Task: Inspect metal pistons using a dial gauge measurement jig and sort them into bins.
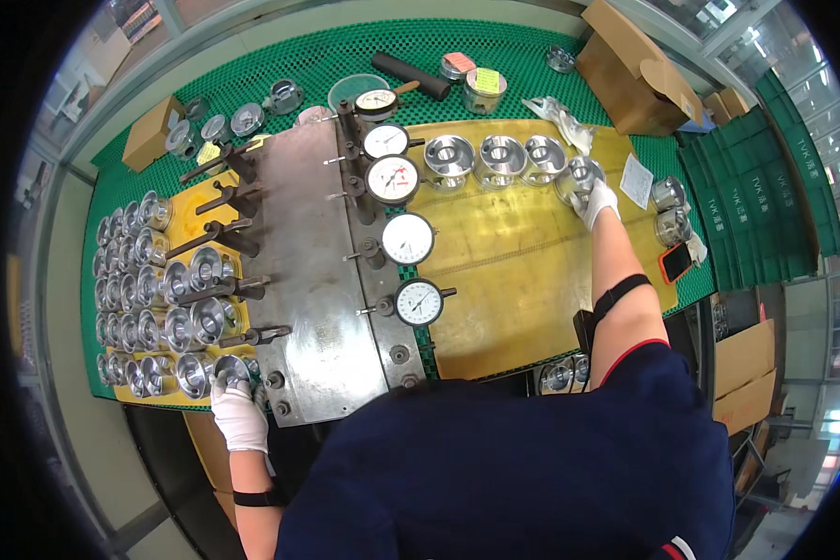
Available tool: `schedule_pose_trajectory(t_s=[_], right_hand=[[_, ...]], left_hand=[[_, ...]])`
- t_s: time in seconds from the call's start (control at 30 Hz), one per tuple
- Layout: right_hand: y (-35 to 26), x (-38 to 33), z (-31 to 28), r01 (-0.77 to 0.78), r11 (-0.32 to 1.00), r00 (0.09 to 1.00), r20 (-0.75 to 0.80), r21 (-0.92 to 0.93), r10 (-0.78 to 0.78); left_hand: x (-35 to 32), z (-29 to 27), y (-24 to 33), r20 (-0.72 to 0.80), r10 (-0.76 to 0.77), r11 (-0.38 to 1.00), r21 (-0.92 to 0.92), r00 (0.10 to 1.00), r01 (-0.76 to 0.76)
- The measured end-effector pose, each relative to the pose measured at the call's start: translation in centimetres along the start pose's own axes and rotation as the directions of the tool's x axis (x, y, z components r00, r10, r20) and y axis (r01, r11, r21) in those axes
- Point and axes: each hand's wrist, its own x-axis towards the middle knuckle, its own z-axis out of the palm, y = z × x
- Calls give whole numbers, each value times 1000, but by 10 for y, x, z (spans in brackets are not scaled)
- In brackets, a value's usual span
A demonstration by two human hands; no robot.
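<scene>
Looked like the step in hand was shifting pistons at two spots, hands well apart. The gloved right hand [600, 203] was clamped on the end piston [581, 172], right of three others on the yellow mat [504, 280]; couldn't tell if it was lifted. The left hand [240, 420] had its fingers on a near-edge piston [232, 368] beside the steel plate [317, 299], gripped or not, no clue. Next move probably called for careful fingers, tbh. Both pistons looked round, silvery and shiny, dished on top
</scene>
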Motion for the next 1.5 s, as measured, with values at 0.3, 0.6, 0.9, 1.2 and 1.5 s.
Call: schedule_pose_trajectory(t_s=[0.3,0.6,0.9,1.2,1.5], right_hand=[[4,4,-32,438,842,897,215,-316,-387],[31,-367,41,864,498,199,857,75,-475],[117,-456,63,919,267,-221,940,290,-262],[116,-466,61,994,-58,-106,974,96,-201],[117,-457,15,269,857,358,872,-439,334]], left_hand=[[-29,-59,-54,274,-418,559,-674,866,483],[2,-170,29,142,-37,133,-980,989,146],[42,-127,36,696,226,534,-674,681,511],[55,-117,82,-85,590,654,-533,803,-538],[74,-91,95,-234,615,547,-562,753,-621]])
